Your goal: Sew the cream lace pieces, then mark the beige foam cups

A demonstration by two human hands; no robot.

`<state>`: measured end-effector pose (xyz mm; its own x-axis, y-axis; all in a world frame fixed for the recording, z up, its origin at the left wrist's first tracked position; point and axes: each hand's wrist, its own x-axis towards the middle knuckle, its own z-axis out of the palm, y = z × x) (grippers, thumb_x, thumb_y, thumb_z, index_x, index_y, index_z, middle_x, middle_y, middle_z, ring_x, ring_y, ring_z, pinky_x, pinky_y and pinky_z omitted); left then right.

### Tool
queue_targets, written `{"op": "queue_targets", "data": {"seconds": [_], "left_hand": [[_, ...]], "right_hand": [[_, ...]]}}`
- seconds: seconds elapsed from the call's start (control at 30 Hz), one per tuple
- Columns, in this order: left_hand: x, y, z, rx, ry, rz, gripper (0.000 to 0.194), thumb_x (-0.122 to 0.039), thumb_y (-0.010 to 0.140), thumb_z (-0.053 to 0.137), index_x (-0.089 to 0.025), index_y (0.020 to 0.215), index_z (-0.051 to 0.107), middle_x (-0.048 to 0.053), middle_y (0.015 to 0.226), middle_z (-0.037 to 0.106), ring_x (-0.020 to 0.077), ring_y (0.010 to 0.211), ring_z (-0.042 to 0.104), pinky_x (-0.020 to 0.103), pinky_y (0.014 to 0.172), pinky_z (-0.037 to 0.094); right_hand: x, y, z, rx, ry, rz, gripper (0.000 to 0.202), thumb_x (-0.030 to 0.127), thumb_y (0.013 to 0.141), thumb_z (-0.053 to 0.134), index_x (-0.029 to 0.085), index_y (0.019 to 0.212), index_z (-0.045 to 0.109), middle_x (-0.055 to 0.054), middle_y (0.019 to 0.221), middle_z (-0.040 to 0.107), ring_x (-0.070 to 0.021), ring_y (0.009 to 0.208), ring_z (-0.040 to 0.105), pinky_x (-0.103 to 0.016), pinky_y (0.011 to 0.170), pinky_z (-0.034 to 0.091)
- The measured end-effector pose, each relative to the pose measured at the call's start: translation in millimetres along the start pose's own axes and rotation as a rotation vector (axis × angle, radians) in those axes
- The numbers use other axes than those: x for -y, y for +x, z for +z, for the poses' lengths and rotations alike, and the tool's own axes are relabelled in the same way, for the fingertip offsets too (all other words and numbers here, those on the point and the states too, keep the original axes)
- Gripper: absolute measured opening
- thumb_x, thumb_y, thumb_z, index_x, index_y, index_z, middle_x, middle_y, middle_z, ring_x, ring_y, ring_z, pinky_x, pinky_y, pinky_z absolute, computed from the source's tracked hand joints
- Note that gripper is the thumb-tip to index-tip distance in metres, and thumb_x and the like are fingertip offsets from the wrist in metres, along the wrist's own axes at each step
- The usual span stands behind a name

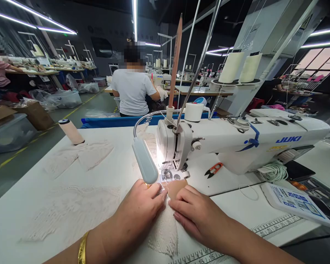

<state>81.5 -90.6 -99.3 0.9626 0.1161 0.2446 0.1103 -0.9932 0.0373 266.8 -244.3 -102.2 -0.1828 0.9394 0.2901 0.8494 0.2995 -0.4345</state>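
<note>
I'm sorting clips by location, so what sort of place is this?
Probably a garment workshop: a JUKI sewing machine stands in front, lacy fabric pieces lie on the white table, and more sewing machines stand beyond.

At the needle end of a white JUKI sewing machine (pixel 247 138), the left hand (pixel 140 205) and right hand (pixel 199 214) meet over a cream lace piece (pixel 163 238) – the right one's curled fingers also at a tan piece (pixel 177 187). Orange-handled thread snips (pixel 215 169) lie beneath the machine's arm; more lace pieces (pixel 77 207) and a peach thread spool (pixel 72 132) occupy the tabletop's left – beyond, a white-shirted co-worker (pixel 133 91) faces away.
</note>
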Motion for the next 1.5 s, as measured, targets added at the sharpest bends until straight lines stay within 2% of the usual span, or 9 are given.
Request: {"op": "queue_targets", "data": {"seconds": [0.2, 0.33, 0.4, 0.57, 0.73, 1.1, 1.3, 1.43, 1.5], "left_hand": [[-1, 1, 3.0, 0.015, 0.0, -0.031, 0.016, -0.011, 0.1, 0.051, -0.017, 0.093, 0.064, 0.007, 0.093, 0.07, 0.0257, 0.079, 0.06, 0.04, 0.067, 0.04], [1, 4, -1.4, 0.021, -0.056, -0.103, 0.015, -0.014, 0.1, 0.051, -0.018, 0.091, 0.062, 0.006, 0.096, 0.07, 0.0266, 0.084, 0.063, 0.039, 0.067, 0.043], [4, 6, -4.3, 0.024, -0.077, -0.142, 0.014, -0.015, 0.1, 0.051, -0.019, 0.093, 0.062, 0.006, 0.096, 0.07, 0.0266, 0.087, 0.064, 0.038, 0.07, 0.045], [16, 10, -6.7, 0.007, -0.108, -0.17, 0.013, -0.02, 0.101, 0.051, -0.021, 0.105, 0.064, 0.008, 0.103, 0.071, 0.0292, 0.099, 0.065, 0.044, 0.085, 0.051], [21, 8, -1.9, -0.054, -0.104, -0.151, 0.017, -0.021, 0.102, 0.051, -0.022, 0.113, 0.064, 0.008, 0.107, 0.073, 0.0306, 0.107, 0.066, 0.047, 0.092, 0.051], [19, 7, -1.6, -0.109, -0.146, -0.127, 0.016, -0.016, 0.1, 0.05, -0.022, 0.105, 0.064, 0.007, 0.105, 0.075, 0.0282, 0.105, 0.069, 0.044, 0.093, 0.054], [15, 8, -1.8, -0.055, -0.179, -0.167, 0.022, -0.014, 0.101, 0.046, -0.017, 0.11, 0.066, 0.011, 0.116, 0.076, 0.0326, 0.114, 0.069, 0.051, 0.094, 0.055], [16, 8, -0.5, -0.073, -0.175, -0.148, 0.023, -0.014, 0.101, 0.048, -0.017, 0.111, 0.068, 0.012, 0.119, 0.076, 0.0341, 0.115, 0.069, 0.054, 0.095, 0.054], [19, 8, 1.0, -0.097, -0.157, -0.142, 0.021, -0.014, 0.101, 0.049, -0.018, 0.106, 0.069, 0.012, 0.12, 0.076, 0.0342, 0.115, 0.069, 0.053, 0.094, 0.054]], "right_hand": [[-7, 3, 13, -0.06, -0.066, -0.067, 0.023, 0.01, 0.101, 0.05, 0.016, 0.115, 0.067, -0.007, 0.092, 0.062, -0.0229, 0.084, 0.05, -0.035, 0.071, 0.047], [-7, 11, 16, -0.092, -0.113, -0.07, 0.02, 0.011, 0.102, 0.047, 0.016, 0.097, 0.066, -0.006, 0.088, 0.06, -0.0225, 0.082, 0.048, -0.036, 0.072, 0.045], [-8, 16, 18, -0.132, -0.116, -0.059, 0.021, 0.01, 0.102, 0.045, 0.016, 0.093, 0.064, -0.006, 0.087, 0.058, -0.0224, 0.081, 0.047, -0.035, 0.07, 0.044], [-11, 20, 25, -0.175, -0.082, 0.003, 0.018, 0.007, 0.1, 0.047, 0.018, 0.102, 0.062, -0.005, 0.088, 0.057, -0.0221, 0.079, 0.046, -0.034, 0.068, 0.042], [-12, 19, 29, -0.17, -0.091, 0.02, 0.017, 0.006, 0.1, 0.049, 0.02, 0.094, 0.056, -0.005, 0.088, 0.057, -0.0224, 0.079, 0.047, -0.034, 0.068, 0.042], [-12, 19, 33, -0.198, -0.087, 0.002, 0.016, 0.005, 0.099, 0.047, 0.019, 0.095, 0.053, -0.006, 0.091, 0.058, -0.0229, 0.081, 0.047, -0.035, 0.07, 0.043], [-11, 18, 34, -0.216, -0.098, -0.025, 0.016, 0.004, 0.099, 0.047, 0.019, 0.098, 0.054, -0.006, 0.091, 0.058, -0.0227, 0.082, 0.048, -0.035, 0.07, 0.045], [-12, 19, 33, -0.198, -0.103, -0.009, 0.016, 0.005, 0.099, 0.047, 0.019, 0.1, 0.054, -0.006, 0.091, 0.058, -0.023, 0.082, 0.048, -0.035, 0.07, 0.045], [-11, 19, 32, -0.186, -0.102, 0.01, 0.016, 0.005, 0.099, 0.048, 0.02, 0.099, 0.054, -0.006, 0.091, 0.059, -0.0229, 0.081, 0.048, -0.035, 0.069, 0.046]]}}
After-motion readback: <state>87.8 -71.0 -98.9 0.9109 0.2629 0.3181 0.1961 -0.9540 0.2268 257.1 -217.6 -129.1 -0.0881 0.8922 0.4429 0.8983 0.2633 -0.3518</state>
